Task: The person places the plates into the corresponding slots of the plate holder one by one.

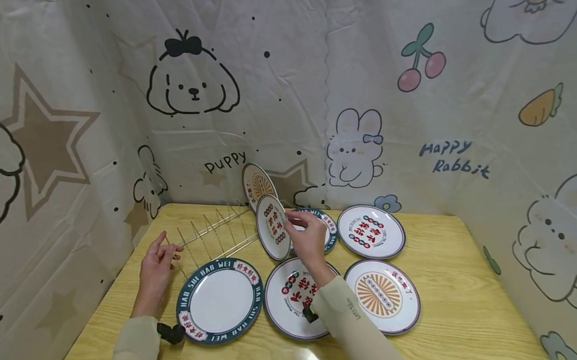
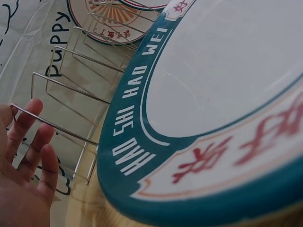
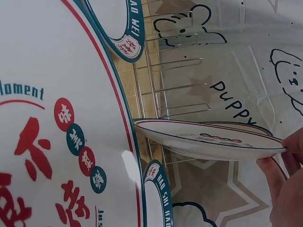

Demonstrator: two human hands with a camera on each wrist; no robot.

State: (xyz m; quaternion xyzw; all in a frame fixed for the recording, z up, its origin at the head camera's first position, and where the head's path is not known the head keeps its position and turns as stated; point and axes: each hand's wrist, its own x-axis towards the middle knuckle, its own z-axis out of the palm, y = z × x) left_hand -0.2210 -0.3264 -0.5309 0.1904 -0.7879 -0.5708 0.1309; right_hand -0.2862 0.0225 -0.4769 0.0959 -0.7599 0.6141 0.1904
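My right hand [image 1: 309,241] pinches the edge of a white plate [image 1: 273,229] with red characters, which stands tilted upright at the right part of a gold wire dish rack [image 1: 235,248]. Just behind it, another plate [image 1: 259,184] with an orange sunburst stands upright in the rack. In the right wrist view the held plate [image 3: 218,142] appears nearly edge-on, thumb and fingers at its rim. My left hand [image 1: 155,263] holds the rack's left end, its fingers around the end wire [image 2: 54,124]. A green-rimmed plate [image 1: 221,301] lies flat in front of the rack.
More plates lie flat on the wooden table [image 1: 447,280]: a red-character plate [image 1: 287,311] under my right forearm, a sunburst plate [image 1: 383,296], another red-character plate [image 1: 370,233], and a green-rimmed plate [image 1: 330,227] partly hidden. A printed cloth [image 1: 284,83] hangs behind and at both sides.
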